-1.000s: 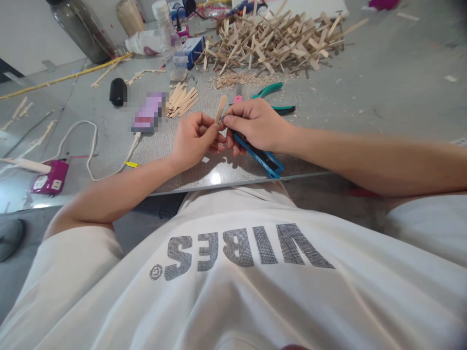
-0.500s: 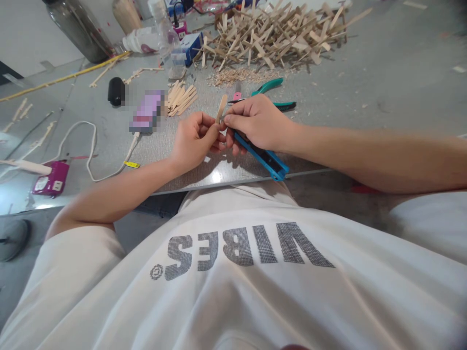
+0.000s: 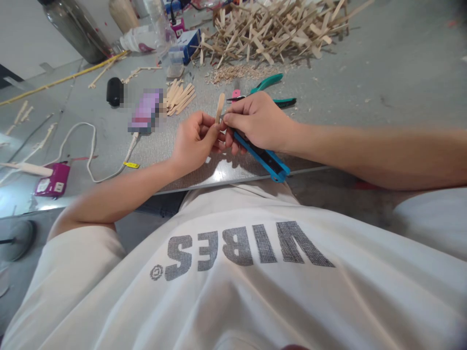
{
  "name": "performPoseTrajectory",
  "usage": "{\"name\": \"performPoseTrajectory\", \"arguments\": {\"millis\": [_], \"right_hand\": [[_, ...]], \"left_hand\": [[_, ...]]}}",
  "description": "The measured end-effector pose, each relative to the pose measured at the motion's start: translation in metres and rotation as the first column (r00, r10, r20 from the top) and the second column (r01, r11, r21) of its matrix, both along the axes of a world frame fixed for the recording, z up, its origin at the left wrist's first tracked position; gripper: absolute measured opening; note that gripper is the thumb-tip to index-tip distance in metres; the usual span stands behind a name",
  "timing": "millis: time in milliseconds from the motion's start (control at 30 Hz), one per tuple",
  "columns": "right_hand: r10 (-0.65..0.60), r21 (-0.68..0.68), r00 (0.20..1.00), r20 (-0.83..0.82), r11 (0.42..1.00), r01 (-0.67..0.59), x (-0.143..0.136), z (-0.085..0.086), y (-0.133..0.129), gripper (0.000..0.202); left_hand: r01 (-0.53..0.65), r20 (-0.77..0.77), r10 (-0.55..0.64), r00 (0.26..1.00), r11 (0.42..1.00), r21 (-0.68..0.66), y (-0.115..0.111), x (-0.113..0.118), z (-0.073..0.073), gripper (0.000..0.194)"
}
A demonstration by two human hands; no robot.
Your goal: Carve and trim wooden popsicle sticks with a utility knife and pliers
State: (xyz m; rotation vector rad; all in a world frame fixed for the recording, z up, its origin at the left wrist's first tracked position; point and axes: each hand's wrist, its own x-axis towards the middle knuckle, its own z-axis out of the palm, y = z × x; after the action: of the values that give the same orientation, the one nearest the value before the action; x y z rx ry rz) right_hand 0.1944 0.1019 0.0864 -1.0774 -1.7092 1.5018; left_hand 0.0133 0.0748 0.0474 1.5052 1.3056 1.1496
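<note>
Over the table point(image 3: 365, 97), our left hand point(image 3: 191, 143) pinches the stick point(image 3: 220, 106) low, probably our best hold on something light, stiff and snappable, while our right hand point(image 3: 264, 121) grips the cutter point(image 3: 263, 157).

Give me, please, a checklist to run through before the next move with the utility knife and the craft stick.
1. Craft stick pinched in the left grip: ok.
2. Utility knife held in the right grip: ok.
3. Fingertips well away from the blade: not ok, they crowd closely around it.
4. Cut depth in the stick: cannot tell, too small and partly covered.
5. Green-handled pliers out of both grips: ok, lying on the table.
</note>
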Motion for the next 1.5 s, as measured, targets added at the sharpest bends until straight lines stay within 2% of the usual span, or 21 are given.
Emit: {"name": "performPoseTrajectory", "arguments": {"millis": [233,367,500,667,933,1267,1500], "right_hand": [[0.009,-0.057,1.0,-0.001,0.998,-0.009,0.003,0.005,-0.004,0.049],[0.049,-0.018,0.999,0.015,0.999,-0.049,0.004,0.004,-0.005,0.053],[0.057,0.008,0.997,0.047,0.998,-0.057,0.005,0.003,-0.004,0.052],[0.073,0.019,0.997,0.025,0.997,-0.073,0.006,0.001,-0.001,0.051],[0.152,-0.001,0.987,-0.06,0.988,-0.153,0.01,0.003,0.006,0.047],[0.127,0.076,0.991,-0.046,0.989,-0.124,0.015,-0.01,0.02,0.029],[0.166,0.144,0.986,-0.004,0.976,-0.164,0.018,-0.011,0.022,0.031]], "left_hand": [[0.057,-0.094,-0.051,0.994,0.997,0.059,0.0,-0.008,-0.007,0.026],[0.058,-0.131,-0.049,0.99,0.996,0.063,-0.001,-0.009,-0.007,0.027],[0.043,-0.117,-0.039,0.992,0.999,0.032,-0.002,-0.006,-0.003,0.034],[0.028,-0.087,-0.03,0.996,0.999,-0.022,0.0,-0.005,0.001,0.027],[0.04,-0.005,-0.04,0.999,0.992,-0.119,-0.001,-0.001,0.014,0.028],[0.031,0.029,-0.027,0.999,0.99,-0.139,0.0,-0.002,0.012,0.023],[0.052,0.035,-0.047,0.998,0.987,-0.154,0.0,-0.001,0.014,0.024]]}}
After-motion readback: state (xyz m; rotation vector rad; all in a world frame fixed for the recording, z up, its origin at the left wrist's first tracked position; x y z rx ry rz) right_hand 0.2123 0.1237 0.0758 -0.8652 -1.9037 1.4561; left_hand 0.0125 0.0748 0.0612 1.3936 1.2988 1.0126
